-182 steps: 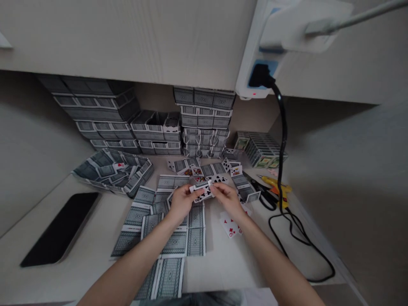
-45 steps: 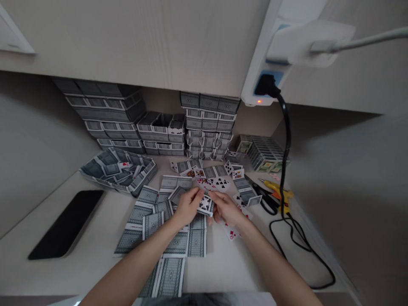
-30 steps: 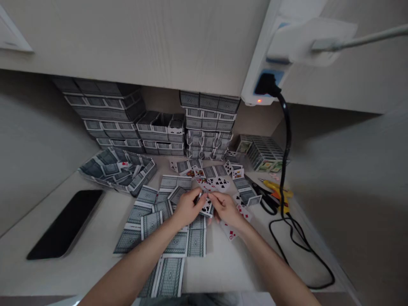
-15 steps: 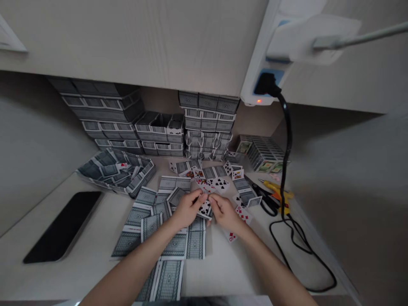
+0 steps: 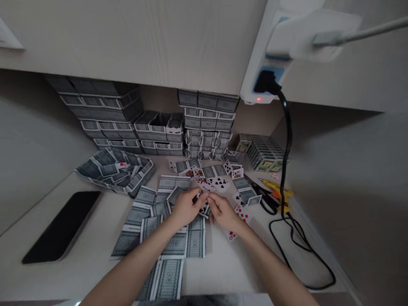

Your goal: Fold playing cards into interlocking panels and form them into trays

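Note:
Between my two hands is a playing card [image 5: 204, 209] with black pips, partly hidden by the fingers. My left hand [image 5: 187, 206] pinches its left side, thumb on top. My right hand [image 5: 222, 209] grips the upper right side, its fingertips close to the left thumb. Joined face-down cards [image 5: 174, 245] with grey-green backs lie under and left of my left hand. Beside my right hand are face-up red diamond cards [image 5: 242, 213]. Just beyond the hands, more face-up cards [image 5: 219, 182] lie scattered.
Stacked card-built boxes [image 5: 207, 123] stand at the back. A card tray [image 5: 140, 180] holding loose cards and a black phone [image 5: 62, 225] are at left. At right lie scissors [image 5: 270, 206], a yellow glue gun [image 5: 277, 187] and a looped black cable [image 5: 318, 287]. A power strip [image 5: 251, 80] hangs above.
My fingers have shifted slightly on the card, and less of its face shows now. My left thumb sits nearer the right fingertips. The other things lie as before.

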Demonstrator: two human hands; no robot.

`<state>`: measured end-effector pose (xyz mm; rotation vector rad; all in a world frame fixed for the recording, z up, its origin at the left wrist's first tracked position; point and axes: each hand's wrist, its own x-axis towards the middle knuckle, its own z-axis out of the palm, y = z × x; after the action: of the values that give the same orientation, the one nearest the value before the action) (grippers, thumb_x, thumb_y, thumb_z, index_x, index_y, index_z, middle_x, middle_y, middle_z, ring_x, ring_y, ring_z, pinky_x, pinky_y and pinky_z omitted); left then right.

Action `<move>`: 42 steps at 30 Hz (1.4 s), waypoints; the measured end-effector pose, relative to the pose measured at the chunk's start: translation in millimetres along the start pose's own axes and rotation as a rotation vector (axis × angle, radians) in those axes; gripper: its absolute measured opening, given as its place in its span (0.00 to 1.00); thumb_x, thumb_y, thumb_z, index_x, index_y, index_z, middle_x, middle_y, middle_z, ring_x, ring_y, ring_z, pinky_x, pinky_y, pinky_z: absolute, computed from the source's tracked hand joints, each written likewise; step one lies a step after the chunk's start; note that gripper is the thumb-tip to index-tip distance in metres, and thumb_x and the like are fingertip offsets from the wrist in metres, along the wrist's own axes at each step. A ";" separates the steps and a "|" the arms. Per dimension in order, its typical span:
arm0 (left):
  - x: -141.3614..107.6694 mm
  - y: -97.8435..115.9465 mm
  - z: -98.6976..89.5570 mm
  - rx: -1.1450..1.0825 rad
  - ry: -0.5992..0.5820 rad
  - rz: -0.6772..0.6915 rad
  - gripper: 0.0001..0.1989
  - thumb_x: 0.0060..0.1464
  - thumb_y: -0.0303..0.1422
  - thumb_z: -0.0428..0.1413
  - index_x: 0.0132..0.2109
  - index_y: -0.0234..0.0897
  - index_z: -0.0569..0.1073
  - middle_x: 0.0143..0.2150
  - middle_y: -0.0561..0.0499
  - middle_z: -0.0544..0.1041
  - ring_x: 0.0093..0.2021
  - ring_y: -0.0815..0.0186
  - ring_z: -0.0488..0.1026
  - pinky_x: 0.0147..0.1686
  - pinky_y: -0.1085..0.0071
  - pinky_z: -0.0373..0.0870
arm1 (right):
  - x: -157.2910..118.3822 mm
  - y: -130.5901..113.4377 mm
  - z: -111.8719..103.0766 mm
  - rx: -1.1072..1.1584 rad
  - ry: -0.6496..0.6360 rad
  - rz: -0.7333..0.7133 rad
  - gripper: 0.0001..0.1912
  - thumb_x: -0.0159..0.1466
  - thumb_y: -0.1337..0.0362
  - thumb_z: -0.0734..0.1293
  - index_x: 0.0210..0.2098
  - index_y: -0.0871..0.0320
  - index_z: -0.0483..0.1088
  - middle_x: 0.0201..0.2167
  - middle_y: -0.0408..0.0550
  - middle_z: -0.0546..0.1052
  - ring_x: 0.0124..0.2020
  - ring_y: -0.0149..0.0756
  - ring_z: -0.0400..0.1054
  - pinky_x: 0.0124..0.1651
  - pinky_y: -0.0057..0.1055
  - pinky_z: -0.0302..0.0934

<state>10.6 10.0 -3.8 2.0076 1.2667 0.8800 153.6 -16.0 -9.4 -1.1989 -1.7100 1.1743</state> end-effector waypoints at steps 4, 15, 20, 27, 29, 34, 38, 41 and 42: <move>-0.8 -1.7 4.6 -0.022 0.068 -0.006 0.19 0.52 0.42 0.45 0.20 0.35 0.58 0.18 0.59 0.55 0.21 0.74 0.54 0.22 0.78 0.51 | -0.8 -0.5 2.8 0.062 -0.055 0.015 0.14 0.62 0.55 0.52 0.35 0.56 0.62 0.13 0.37 0.60 0.11 0.27 0.60 0.12 0.22 0.50; 0.0 -1.1 11.2 -0.235 0.116 -0.070 0.18 0.51 0.42 0.46 0.20 0.34 0.57 0.18 0.59 0.54 0.21 0.75 0.53 0.21 0.78 0.51 | -0.8 -7.2 1.2 0.148 -0.030 0.026 0.18 0.60 0.51 0.54 0.35 0.59 0.64 0.10 0.35 0.59 0.09 0.25 0.56 0.12 0.22 0.48; -0.1 1.1 12.0 -0.340 0.138 -0.122 0.19 0.51 0.43 0.46 0.19 0.35 0.56 0.17 0.59 0.52 0.20 0.75 0.51 0.20 0.78 0.50 | -1.3 -11.6 -0.3 0.206 -0.039 0.038 0.20 0.59 0.50 0.56 0.38 0.59 0.65 0.08 0.35 0.61 0.09 0.26 0.56 0.13 0.23 0.48; 1.1 3.0 8.9 -0.549 0.042 -0.214 0.21 0.48 0.47 0.47 0.20 0.34 0.59 0.17 0.59 0.55 0.19 0.75 0.52 0.19 0.78 0.51 | -0.5 -6.4 -6.7 0.266 -0.098 0.041 0.21 0.58 0.49 0.56 0.36 0.60 0.66 0.08 0.36 0.64 0.09 0.27 0.58 0.13 0.24 0.49; 1.8 2.2 8.8 -0.568 0.013 -0.225 0.21 0.47 0.47 0.48 0.20 0.34 0.59 0.17 0.58 0.56 0.19 0.75 0.53 0.19 0.78 0.51 | 0.3 -3.7 -8.5 0.263 -0.091 0.052 0.20 0.58 0.48 0.57 0.34 0.60 0.66 0.08 0.36 0.63 0.08 0.27 0.57 0.12 0.23 0.46; 3.7 -0.5 5.2 -0.395 0.127 -0.204 0.20 0.48 0.44 0.48 0.18 0.34 0.59 0.16 0.58 0.54 0.19 0.75 0.52 0.19 0.78 0.51 | 4.6 0.4 -7.0 0.233 0.037 0.050 0.17 0.58 0.50 0.58 0.24 0.57 0.60 0.09 0.36 0.62 0.09 0.26 0.57 0.13 0.23 0.48; 4.0 -2.6 0.9 -0.197 0.280 -0.177 0.19 0.49 0.42 0.48 0.18 0.33 0.62 0.16 0.58 0.53 0.20 0.75 0.53 0.20 0.78 0.51 | 8.7 6.0 0.6 0.184 0.121 0.043 0.15 0.53 0.51 0.64 0.26 0.57 0.60 0.15 0.36 0.64 0.11 0.25 0.58 0.13 0.22 0.51; 4.3 -5.4 0.7 -0.117 0.293 -0.173 0.20 0.49 0.43 0.48 0.18 0.33 0.65 0.15 0.58 0.55 0.19 0.75 0.54 0.20 0.78 0.52 | 10.8 12.3 4.2 0.067 0.208 0.030 0.14 0.53 0.52 0.64 0.26 0.57 0.61 0.15 0.36 0.64 0.12 0.26 0.60 0.14 0.22 0.52; 4.5 -6.2 1.2 -0.104 0.284 -0.168 0.20 0.49 0.42 0.48 0.18 0.33 0.66 0.15 0.58 0.57 0.19 0.74 0.56 0.20 0.78 0.53 | 11.3 14.2 4.2 0.030 0.228 0.027 0.14 0.54 0.53 0.63 0.26 0.57 0.61 0.14 0.37 0.64 0.13 0.26 0.61 0.15 0.22 0.53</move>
<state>9.8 16.3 -8.3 1.7110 1.4865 1.1524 150.4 -4.3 -23.6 -1.2885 -1.5048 1.0325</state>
